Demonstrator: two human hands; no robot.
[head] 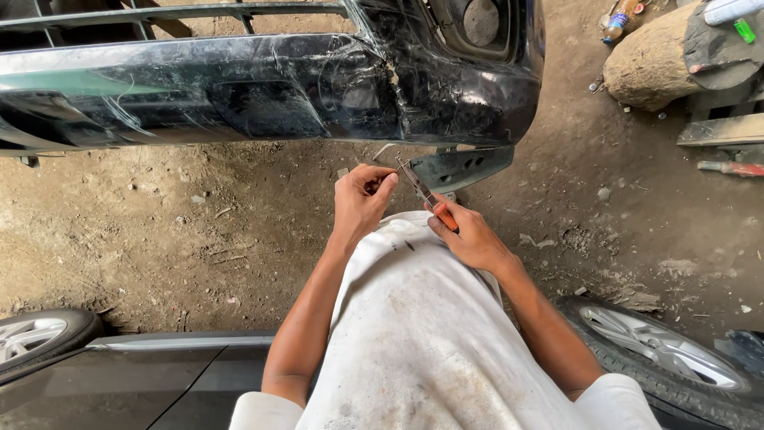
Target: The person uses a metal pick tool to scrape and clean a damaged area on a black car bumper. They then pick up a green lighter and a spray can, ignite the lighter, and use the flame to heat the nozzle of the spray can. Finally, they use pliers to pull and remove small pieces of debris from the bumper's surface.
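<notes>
A scratched, cracked black car bumper (263,87) lies on the dirt ground in front of me. My right hand (469,235) grips pliers with orange handles (426,195), whose tip points up toward my left hand. My left hand (360,199) has its fingers pinched around something small near the pliers' tip; the item itself is too small to make out. Both hands are held above my knee, which is covered in stained white cloth (422,318), just below the bumper's lower edge.
A grey bracket (461,166) sticks out under the bumper. Wheels sit at the lower right (660,350) and lower left (40,334), beside a dark car body panel (135,382). A log (649,60), bottles and a red-handled tool (732,168) lie at the upper right.
</notes>
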